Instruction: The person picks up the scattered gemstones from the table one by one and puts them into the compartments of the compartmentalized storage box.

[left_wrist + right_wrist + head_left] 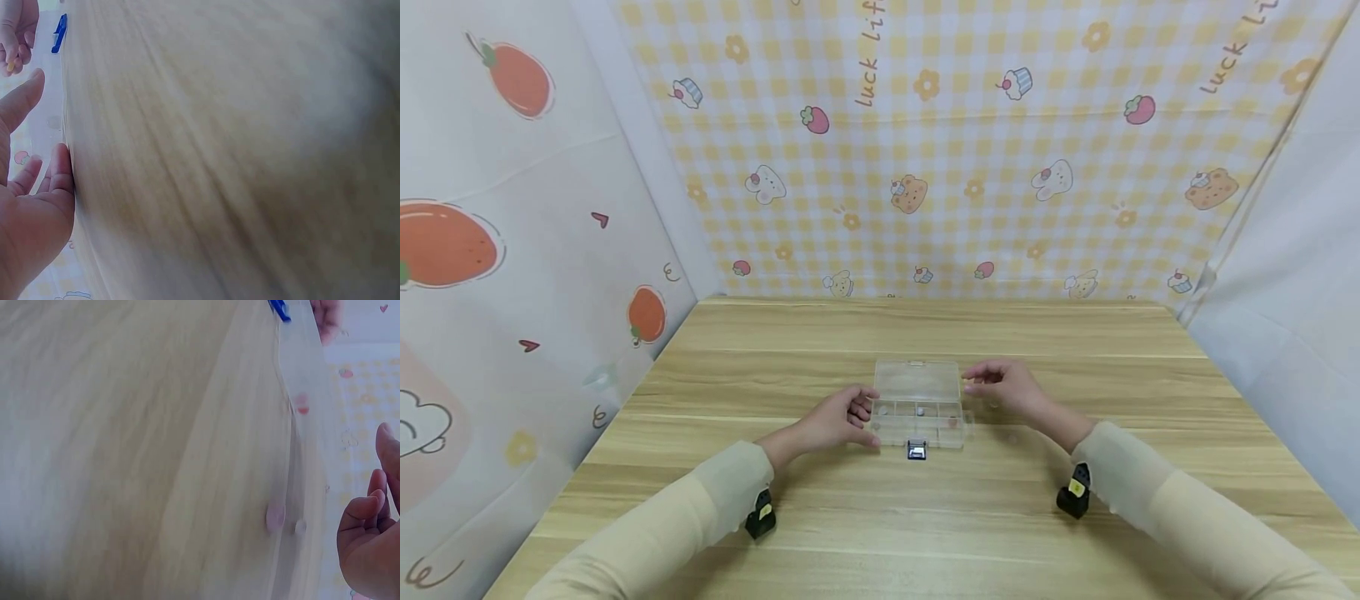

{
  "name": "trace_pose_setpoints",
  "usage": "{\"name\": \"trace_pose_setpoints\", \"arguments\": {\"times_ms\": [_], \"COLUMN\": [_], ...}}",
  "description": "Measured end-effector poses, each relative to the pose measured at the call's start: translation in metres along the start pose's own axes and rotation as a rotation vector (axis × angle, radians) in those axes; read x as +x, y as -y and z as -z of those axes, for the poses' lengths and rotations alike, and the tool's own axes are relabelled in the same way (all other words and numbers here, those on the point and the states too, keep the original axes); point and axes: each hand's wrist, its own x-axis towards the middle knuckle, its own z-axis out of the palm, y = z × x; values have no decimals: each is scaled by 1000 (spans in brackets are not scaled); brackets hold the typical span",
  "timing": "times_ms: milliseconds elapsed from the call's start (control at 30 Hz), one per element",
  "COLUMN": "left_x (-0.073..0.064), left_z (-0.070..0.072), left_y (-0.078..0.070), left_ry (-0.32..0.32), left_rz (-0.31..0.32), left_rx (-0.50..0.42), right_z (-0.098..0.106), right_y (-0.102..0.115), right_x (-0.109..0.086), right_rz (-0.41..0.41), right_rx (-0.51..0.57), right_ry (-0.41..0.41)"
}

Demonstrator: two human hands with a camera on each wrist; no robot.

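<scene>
A clear plastic compartment box stands on the table with its lid raised at the back and a blue-edged latch at the front. My left hand lies along its left side, thumb by the front corner, fingers loosely bent near the hinge. Whether it bears on the box, I cannot tell. My right hand hovers at the lid's right edge. In the left wrist view its fingertips seem to pinch a small yellow piece. Small tablets, one whitish and one reddish, lie in the compartments.
Right of the box, a pinkish round piece and a small whitish one show in the right wrist view. The wood-grain table ends at a patterned curtain behind, with another curtain at the left.
</scene>
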Motion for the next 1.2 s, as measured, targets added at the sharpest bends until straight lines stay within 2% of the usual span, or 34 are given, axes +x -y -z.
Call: {"name": "trace_pose_setpoints", "arguments": {"times_ms": [367,633,767,1200], "left_x": [0,0,0,1], "left_z": [0,0,0,0], "left_y": [-1,-1,1,3], "left_ry": [-1,-3,-11,-17], "left_rz": [-16,-13,-9,-22], "left_rx": [-13,-16,-14,6], "right_z": [-21,-37,-44,-68], "right_y": [14,21,24,39], "right_x": [-4,-5,-4,1], "right_rz": [50,56,101,143], "right_rx": [64,102,94,14], "right_ry": [71,117,144,204]}}
